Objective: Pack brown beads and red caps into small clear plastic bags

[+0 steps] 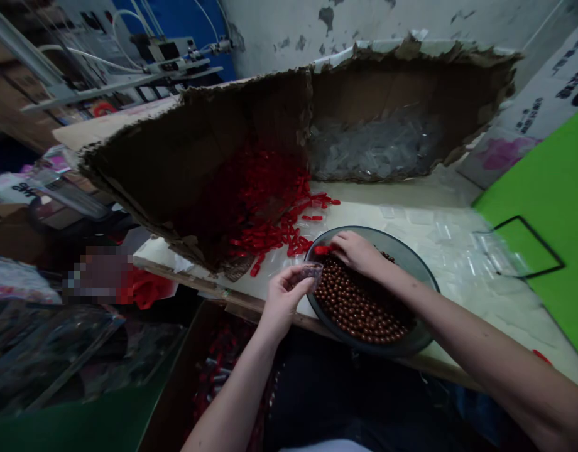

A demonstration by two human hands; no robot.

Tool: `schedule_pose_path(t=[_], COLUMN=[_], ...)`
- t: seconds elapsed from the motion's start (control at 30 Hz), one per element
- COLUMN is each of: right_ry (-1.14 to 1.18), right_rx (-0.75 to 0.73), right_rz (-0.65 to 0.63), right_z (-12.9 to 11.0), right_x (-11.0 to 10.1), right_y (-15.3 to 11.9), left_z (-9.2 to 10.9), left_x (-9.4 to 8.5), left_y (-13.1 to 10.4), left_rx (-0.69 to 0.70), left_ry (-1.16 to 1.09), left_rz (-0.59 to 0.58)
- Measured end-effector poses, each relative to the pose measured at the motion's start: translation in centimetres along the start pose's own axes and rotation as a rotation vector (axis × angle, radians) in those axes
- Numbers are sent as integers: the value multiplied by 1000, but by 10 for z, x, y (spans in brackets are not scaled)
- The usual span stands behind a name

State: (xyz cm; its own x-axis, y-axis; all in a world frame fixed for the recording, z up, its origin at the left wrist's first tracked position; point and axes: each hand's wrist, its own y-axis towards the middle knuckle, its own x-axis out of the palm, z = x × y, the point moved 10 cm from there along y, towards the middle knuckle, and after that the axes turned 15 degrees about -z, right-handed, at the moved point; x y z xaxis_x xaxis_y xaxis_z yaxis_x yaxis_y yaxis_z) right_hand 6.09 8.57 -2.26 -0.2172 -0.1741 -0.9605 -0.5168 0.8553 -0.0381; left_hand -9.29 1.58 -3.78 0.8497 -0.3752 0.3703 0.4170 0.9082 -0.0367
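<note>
Head view: right hand point(357, 251) grips red piece point(321, 250), long axis sideways; left hand point(288, 292) pinches clear container point(316, 272).

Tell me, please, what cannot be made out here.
Head view: bottom of the bowl, buried under brown balls.
Head view: inside of the clear container, too small, partly covered by the left hand.
Head view: near end of the lower box, cut off by the bottom edge.

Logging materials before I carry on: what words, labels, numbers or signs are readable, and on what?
White carton, right: dark printed characters, too blurred to read; the large rounded mark at the picture's edge is cut off.
White package, left: bold dark marks, too blurred to read.
No text is clearly legible.
</note>
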Motion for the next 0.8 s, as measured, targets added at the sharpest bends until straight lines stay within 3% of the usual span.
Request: schedule_pose_path(t=[0.07,0.17,0.3,0.5,0.67,0.8], right_ry=[201,692,1213,1406,1548,1468], right_rx=[67,158,169,248,286,226], right_rz=[20,37,42,177,137,91], right_z=[10,24,22,29,17,6], right_x=[-8,-10,-6,-12,-6,-9], right_y=[-14,-44,-83,-129,-144,-145], left_z=[-1,-2,-3,-2,1,-1], left_x=[11,26,47,69,81,87], left_y=[4,8,13,17,19,19], left_rx=[1,-1,-19,0,24,15], left_ry=[-10,3,51,68,140,186], left_rz=[-38,-84,-133,-149,-150,-160])
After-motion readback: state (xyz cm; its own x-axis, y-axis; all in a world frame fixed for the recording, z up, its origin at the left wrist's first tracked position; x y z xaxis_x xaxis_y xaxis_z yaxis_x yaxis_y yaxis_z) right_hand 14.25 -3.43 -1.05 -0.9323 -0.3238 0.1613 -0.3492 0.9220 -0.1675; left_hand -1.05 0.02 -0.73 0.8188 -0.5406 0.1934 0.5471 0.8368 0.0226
